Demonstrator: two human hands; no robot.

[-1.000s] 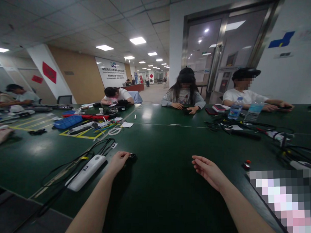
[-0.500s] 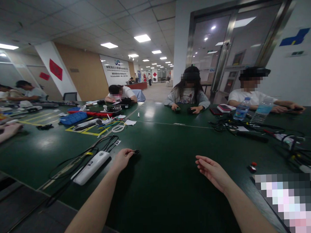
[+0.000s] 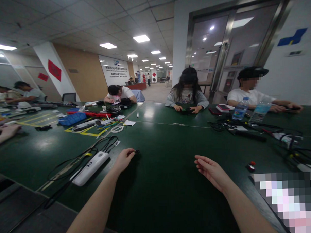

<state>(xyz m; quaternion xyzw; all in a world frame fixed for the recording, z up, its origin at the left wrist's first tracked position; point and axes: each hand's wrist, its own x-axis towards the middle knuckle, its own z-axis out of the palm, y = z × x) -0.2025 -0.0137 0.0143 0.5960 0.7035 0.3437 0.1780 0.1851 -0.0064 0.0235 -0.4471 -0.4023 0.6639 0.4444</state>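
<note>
My left hand (image 3: 125,159) pinches a small dark object (image 3: 137,151) between thumb and fingertips. What kind of thing it is cannot be made out, as most of it is hidden by the fingers. To the left of that wrist lies a white power bank-like box (image 3: 91,169) marked "2", with black cables beside it. My right hand (image 3: 209,170) hovers over the dark green table (image 3: 168,197), fingers loosely stretched and slightly bent, with nothing visible in it. Further right sits a small red and black item (image 3: 251,166).
A blue basket (image 3: 72,118), loose wires and a white cable coil (image 3: 117,129) lie at the back left. Two water bottles (image 3: 240,109) and tangled black cables (image 3: 248,132) stand or lie at the right. A blurred-out flat device (image 3: 288,203) fills the near right corner. People sit across.
My hands hold nearly the same pose, and the view has shifted slightly. Across the table, a person's two hands have come together around a dark object.
</note>
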